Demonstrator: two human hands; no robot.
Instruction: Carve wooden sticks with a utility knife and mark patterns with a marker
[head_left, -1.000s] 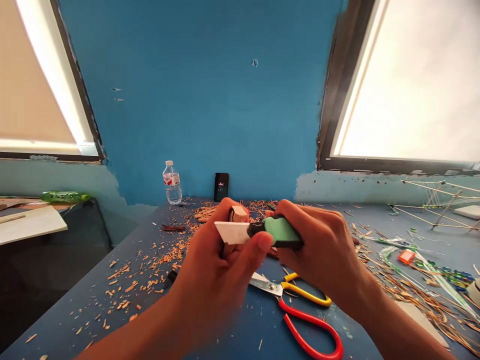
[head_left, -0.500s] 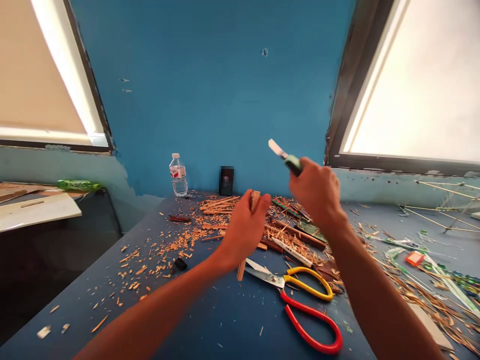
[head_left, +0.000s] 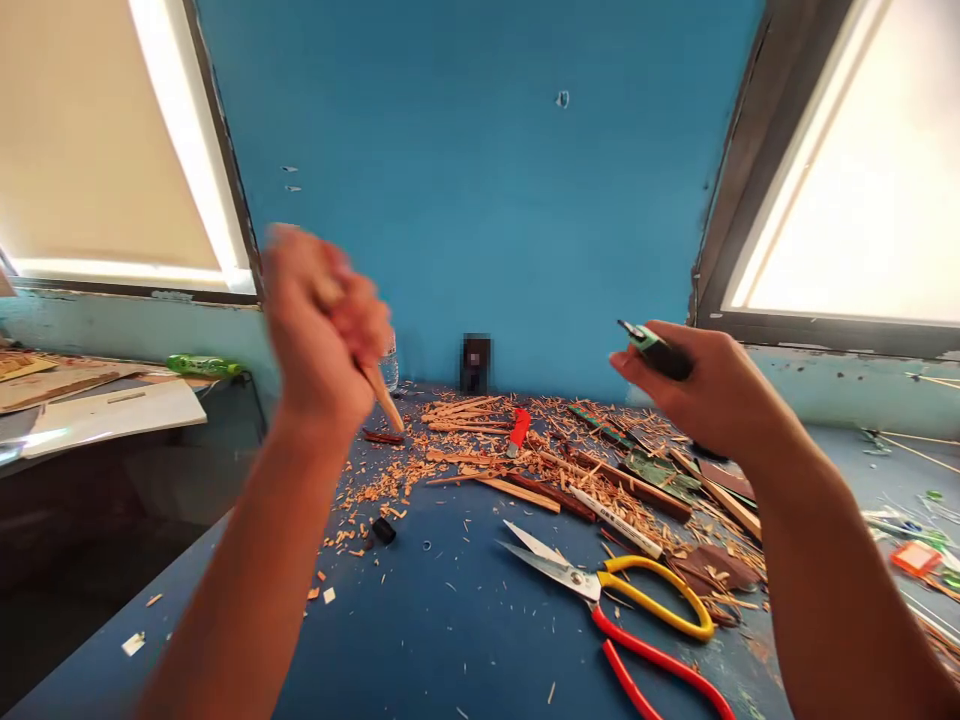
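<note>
My left hand, smeared by motion, is raised at the left with its fingers wrapped round a wooden stick. The stick's lower end points down to the right, in front of the water bottle, which is mostly hidden. Over the table's right side, my right hand grips a green and black utility knife; little of its blade shows. Below and between the hands lie scissors with one yellow and one red handle, blades parted. A white marker lies just behind them.
Wood shavings and several thin sticks cover the table's back half. A red cutter lies among them. A black cap lies left of the scissors. At far left, a green bottle rests on another table.
My left hand has swung up and left with the stick. My right hand has moved right and lower with the knife, whose blade points differently. The view has shifted slightly left.
</note>
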